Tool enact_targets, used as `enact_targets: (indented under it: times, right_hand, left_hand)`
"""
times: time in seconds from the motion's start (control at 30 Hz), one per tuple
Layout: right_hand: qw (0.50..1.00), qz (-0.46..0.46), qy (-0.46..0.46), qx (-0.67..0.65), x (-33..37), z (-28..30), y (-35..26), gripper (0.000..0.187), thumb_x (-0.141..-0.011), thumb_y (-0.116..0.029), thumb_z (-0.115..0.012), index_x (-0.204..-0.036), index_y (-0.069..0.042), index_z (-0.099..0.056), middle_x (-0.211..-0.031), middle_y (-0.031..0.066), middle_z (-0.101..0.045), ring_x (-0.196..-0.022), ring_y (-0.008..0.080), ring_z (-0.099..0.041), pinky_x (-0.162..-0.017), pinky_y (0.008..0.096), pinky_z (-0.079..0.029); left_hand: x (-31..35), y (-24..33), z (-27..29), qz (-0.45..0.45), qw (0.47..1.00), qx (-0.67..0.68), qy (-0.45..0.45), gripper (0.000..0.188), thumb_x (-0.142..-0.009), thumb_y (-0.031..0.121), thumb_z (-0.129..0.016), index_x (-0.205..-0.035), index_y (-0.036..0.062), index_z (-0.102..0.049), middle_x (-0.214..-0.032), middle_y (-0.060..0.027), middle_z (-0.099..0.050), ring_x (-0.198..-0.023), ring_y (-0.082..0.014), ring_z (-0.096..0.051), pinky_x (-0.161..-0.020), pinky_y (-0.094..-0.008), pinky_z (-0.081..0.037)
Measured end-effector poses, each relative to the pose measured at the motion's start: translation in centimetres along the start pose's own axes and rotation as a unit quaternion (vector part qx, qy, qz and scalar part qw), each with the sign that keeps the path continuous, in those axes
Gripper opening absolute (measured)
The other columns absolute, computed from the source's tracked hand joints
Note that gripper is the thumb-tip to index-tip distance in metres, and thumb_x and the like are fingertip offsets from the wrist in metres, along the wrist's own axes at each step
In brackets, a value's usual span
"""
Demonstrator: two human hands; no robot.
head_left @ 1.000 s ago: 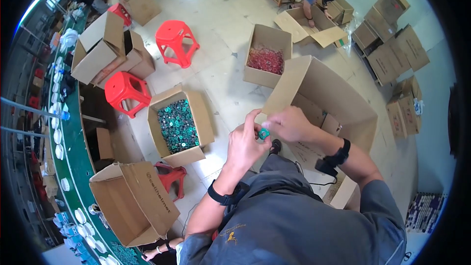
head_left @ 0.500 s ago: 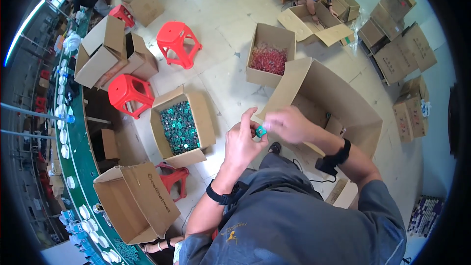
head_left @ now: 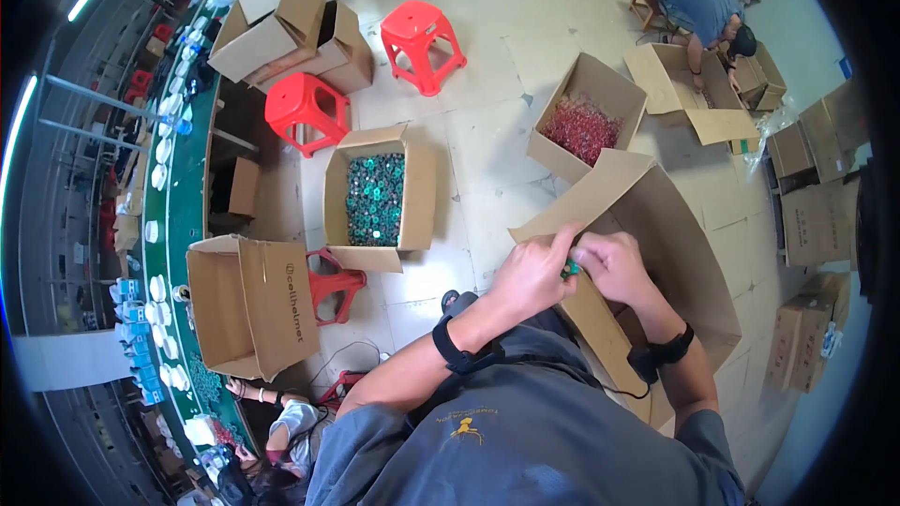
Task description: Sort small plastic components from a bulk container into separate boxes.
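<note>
In front of my body, my left hand (head_left: 532, 274) is closed around a small green plastic part (head_left: 570, 268), which shows between its fingers and is mostly covered. My right hand (head_left: 616, 264) meets it from the other side, its thumb and fingers pinched against the part; whether it grips anything else is hidden. Both hands hover over the near left edge of a large open cardboard box (head_left: 689, 225). To the left, a cardboard box (head_left: 419, 192) holds many green and dark ring-shaped parts (head_left: 375, 199).
Farther off stands a box (head_left: 619, 84) of small red parts (head_left: 583, 129). Red stools (head_left: 417, 23) and an empty carton (head_left: 286, 305) are on my left, beside a green workbench (head_left: 192, 192) with white pieces. One person (head_left: 698, 9) bends over a carton; another (head_left: 291, 431) reaches onto the bench.
My view has turned to the right. Both hands have shifted right, over the large box's edge, and come together around the green part, which now shows less.
</note>
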State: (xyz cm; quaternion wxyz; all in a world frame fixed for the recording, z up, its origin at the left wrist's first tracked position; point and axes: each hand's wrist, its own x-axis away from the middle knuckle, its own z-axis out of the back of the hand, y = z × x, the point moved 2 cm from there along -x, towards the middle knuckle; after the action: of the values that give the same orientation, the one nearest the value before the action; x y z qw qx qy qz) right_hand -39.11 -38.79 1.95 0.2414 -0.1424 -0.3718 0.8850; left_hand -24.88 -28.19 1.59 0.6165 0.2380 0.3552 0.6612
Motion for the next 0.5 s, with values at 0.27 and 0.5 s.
enact_targets:
  times: [0.27, 0.5]
  right_hand:
    - [0.998, 0.009, 0.001, 0.057, -0.1, 0.2, 2.8, 0.011, -0.084, -0.016, -0.068, -0.075, -0.01, -0.064, -0.061, 0.0147, -0.059, -0.06, 0.0361, -0.062, -0.054, 0.0455, -0.047]
    - [0.993, -0.07, 0.097, 0.021, -4.4, 0.6, 7.3, 0.022, -0.093, -0.017, -0.064, -0.079, -0.001, -0.059, -0.061, 0.0179, -0.052, -0.053, 0.0328, -0.055, -0.052, 0.0412, -0.042]
  left_hand:
    - [-2.0, -1.7, -2.2, 0.074, 0.997, 0.005, -0.038, 0.072, -0.071, 0.009, -0.076, -0.136, 0.0085, -0.044, -0.083, -0.0149, -0.072, -0.074, -0.0369, -0.07, -0.071, -0.046, -0.059]
    - [-2.2, -7.9, 0.6, 0.112, 0.991, 0.051, 0.055, 0.068, -0.072, 0.011, -0.079, -0.133, 0.0085, -0.049, -0.084, -0.0106, -0.072, -0.068, -0.0235, -0.071, -0.068, -0.0338, -0.06]
